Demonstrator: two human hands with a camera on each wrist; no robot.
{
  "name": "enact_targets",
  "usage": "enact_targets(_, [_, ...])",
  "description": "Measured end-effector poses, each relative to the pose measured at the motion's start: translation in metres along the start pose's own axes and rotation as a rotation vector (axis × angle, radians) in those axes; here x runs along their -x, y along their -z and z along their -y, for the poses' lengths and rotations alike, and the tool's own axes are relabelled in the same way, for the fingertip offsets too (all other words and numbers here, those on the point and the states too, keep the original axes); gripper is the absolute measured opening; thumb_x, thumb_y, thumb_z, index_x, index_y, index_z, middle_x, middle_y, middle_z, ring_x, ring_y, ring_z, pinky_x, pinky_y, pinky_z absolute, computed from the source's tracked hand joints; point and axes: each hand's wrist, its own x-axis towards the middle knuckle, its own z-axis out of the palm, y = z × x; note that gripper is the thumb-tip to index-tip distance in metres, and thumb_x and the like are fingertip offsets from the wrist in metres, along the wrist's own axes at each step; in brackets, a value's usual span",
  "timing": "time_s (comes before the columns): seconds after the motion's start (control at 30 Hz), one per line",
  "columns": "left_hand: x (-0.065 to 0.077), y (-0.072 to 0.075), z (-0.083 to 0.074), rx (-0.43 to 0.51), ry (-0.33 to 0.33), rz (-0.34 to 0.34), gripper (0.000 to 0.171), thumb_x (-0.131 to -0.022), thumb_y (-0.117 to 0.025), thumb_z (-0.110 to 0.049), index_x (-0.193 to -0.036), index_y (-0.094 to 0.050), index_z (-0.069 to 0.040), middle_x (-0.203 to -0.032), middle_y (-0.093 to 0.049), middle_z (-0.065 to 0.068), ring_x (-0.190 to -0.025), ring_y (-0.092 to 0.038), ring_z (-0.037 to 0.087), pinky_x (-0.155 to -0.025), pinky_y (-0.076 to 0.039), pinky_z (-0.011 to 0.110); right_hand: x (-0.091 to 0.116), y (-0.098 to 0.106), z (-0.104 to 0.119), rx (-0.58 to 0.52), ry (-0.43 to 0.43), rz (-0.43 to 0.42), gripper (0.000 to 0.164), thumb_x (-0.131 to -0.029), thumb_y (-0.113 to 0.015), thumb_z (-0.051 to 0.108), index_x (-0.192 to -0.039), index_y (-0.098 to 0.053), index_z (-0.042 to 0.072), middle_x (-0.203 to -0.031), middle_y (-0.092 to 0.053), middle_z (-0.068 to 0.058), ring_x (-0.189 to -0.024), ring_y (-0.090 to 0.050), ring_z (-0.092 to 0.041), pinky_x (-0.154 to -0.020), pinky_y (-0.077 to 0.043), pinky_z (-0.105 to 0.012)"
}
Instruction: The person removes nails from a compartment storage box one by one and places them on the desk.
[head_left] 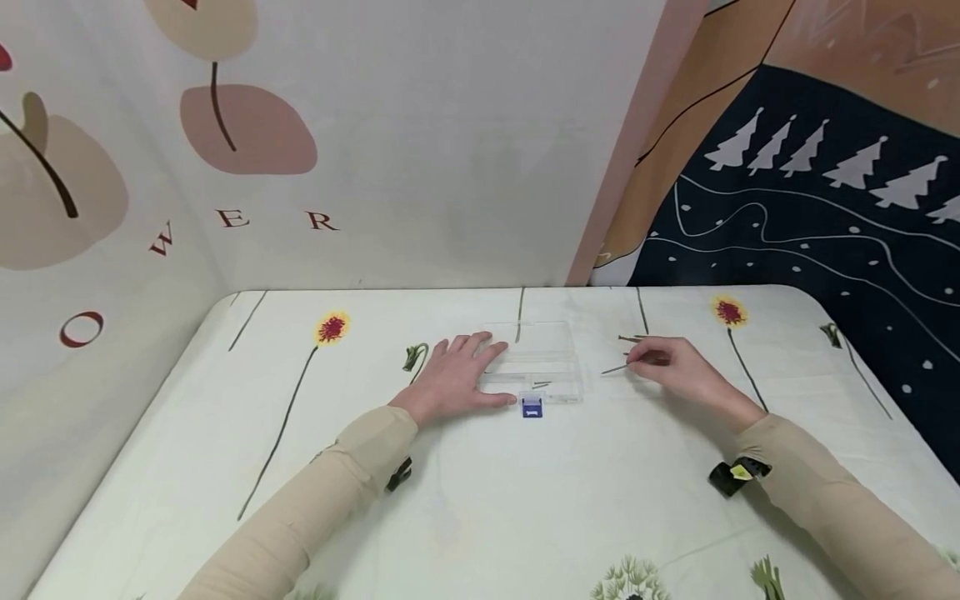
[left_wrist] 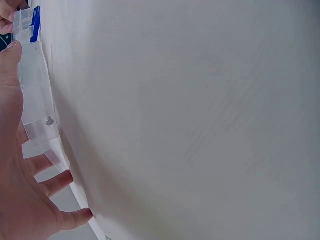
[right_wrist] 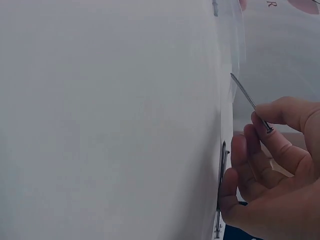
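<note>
A clear plastic box [head_left: 574,385] with a blue latch [head_left: 532,407] lies with its lid [head_left: 536,337] raised behind it. A few small nails [head_left: 541,384] show inside its front part. My left hand [head_left: 452,379] rests at the box's left side, fingers spread, thumb near the latch. In the left wrist view, the fingertips lie about the box's wall [left_wrist: 37,82]. To the right of the box, my right hand [head_left: 678,367] pinches a nail [right_wrist: 245,92] between thumb and forefinger, its point toward the box. More nails [right_wrist: 222,172] lie on the table beneath that hand.
A white cloth with printed flowers covers the table [head_left: 510,517]. A pale printed curtain [head_left: 450,167] hangs behind the back edge, and a dark one with white trees [head_left: 810,200] hangs at the right.
</note>
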Motion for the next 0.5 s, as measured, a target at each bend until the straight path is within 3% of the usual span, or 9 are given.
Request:
enact_targets(0.2, [0.001, 0.002, -0.001, 0.007, 0.005, 0.000, 0.089, -0.082, -0.053, -0.074, -0.152, -0.034, -0.022, -0.154, -0.028, 0.010, -0.137, -0.029, 0.032, -0.108, -0.021, 0.059, 0.000, 0.010, -0.008, 0.040, -0.026, -0.003, 0.014, -0.092, -0.066, 0.009, -0.099, -0.069, -0.001, -0.101, -0.067, -0.012, -0.094, -0.061, -0.022, -0.081, -0.046, -0.023])
enact_targets(0.5, [0.000, 0.000, 0.000, 0.001, -0.004, -0.006, 0.089, -0.082, -0.052, -0.074, -0.151, -0.034, -0.022, -0.154, -0.029, 0.010, -0.136, -0.029, 0.031, -0.108, -0.022, 0.058, 0.001, 0.027, -0.021, 0.108, -0.054, 0.000, 0.016, -0.093, -0.065, 0.012, -0.102, -0.070, 0.000, -0.103, -0.067, -0.013, -0.092, -0.061, -0.018, -0.079, -0.046, -0.023])
